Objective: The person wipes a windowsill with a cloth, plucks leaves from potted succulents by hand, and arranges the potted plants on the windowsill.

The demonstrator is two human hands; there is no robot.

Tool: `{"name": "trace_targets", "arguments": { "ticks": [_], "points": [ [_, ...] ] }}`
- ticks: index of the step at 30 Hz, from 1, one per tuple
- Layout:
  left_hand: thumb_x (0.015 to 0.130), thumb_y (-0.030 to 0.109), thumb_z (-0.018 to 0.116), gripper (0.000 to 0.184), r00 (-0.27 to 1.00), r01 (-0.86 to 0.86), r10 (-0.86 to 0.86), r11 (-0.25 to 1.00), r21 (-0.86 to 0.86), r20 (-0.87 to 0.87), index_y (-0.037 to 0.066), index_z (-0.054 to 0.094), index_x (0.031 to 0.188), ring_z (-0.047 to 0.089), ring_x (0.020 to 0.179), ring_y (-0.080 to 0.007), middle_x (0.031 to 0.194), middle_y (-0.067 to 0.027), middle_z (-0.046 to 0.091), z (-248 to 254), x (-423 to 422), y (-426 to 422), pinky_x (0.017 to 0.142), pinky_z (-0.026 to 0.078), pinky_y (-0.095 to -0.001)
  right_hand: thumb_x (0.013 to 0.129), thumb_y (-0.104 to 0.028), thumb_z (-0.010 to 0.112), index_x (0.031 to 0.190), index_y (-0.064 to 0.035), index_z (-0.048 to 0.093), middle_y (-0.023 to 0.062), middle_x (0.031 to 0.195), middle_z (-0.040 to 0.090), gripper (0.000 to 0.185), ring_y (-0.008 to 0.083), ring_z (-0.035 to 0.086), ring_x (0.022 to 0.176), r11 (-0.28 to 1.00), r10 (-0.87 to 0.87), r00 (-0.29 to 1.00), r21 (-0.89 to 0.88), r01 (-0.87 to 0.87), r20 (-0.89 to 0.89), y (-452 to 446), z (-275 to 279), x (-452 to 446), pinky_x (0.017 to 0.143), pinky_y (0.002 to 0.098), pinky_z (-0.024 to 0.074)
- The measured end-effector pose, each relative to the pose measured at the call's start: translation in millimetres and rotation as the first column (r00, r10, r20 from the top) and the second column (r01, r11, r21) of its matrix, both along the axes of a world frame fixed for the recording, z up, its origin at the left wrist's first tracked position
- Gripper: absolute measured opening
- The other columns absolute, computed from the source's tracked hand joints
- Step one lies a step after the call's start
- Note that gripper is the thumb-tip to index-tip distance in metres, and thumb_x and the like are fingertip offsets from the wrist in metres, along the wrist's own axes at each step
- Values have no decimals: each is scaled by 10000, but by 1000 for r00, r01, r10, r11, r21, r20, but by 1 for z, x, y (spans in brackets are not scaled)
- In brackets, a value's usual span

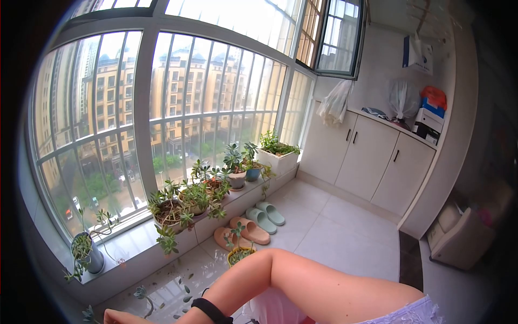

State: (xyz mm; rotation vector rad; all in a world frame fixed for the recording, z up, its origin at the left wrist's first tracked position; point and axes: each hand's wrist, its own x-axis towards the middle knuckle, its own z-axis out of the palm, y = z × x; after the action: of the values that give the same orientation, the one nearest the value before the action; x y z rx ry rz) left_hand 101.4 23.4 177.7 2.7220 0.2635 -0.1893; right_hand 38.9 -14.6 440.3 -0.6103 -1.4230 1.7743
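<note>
My right arm bends across the bottom of the view, with a black band (211, 310) at the wrist. Only part of my right hand (121, 317) shows at the lower edge; its fingers are mostly cut off, so its grip is hidden. Close to it is a grey-green succulent sprig (143, 294), and another succulent tip (90, 314) shows at the left. Loose leaves (186, 290) are scattered on the floor beyond the wrist. Behind my forearm stands a succulent in a yellow pot (235, 256), partly covered. My left hand is out of view.
Potted succulents (194, 197) line the window ledge (129, 235), with a grey pot (95, 258) at its left end. Orange slippers (252, 231) and green slippers (262, 220) sit below it. White cabinets (364, 156) fill the far wall. A beige piece of furniture (458, 243) stands right.
</note>
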Motion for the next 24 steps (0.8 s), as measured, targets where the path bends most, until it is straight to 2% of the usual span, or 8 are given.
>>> {"name": "trace_targets", "arguments": {
  "ticks": [8, 24],
  "points": [
    [848, 185, 615, 280, 1000, 7, -7, 1000, -3, -5, 57, 599, 1097, 570, 1046, -308, 1072, -181, 609, -1, -1, -1, 870, 453, -484, 964, -196, 561, 1062, -27, 522, 101, 840, 639, 199, 151, 586, 634, 1000, 0, 1000, -10, 0, -13, 4, -2, 4, 542, 286, 498],
    [852, 187, 624, 250, 999, 31, -31, 1000, 0, -24, 55, 605, 1063, 605, 983, -301, 1036, -173, 621, 0, 0, 0, 827, 481, -466, 967, -228, 550, 1070, -45, 510, 107, 862, 627, 214, 176, 605, 687, 999, -16, 1000, -46, 17, 16, 6, -1, 6, 570, 317, 509]
  ]
}}
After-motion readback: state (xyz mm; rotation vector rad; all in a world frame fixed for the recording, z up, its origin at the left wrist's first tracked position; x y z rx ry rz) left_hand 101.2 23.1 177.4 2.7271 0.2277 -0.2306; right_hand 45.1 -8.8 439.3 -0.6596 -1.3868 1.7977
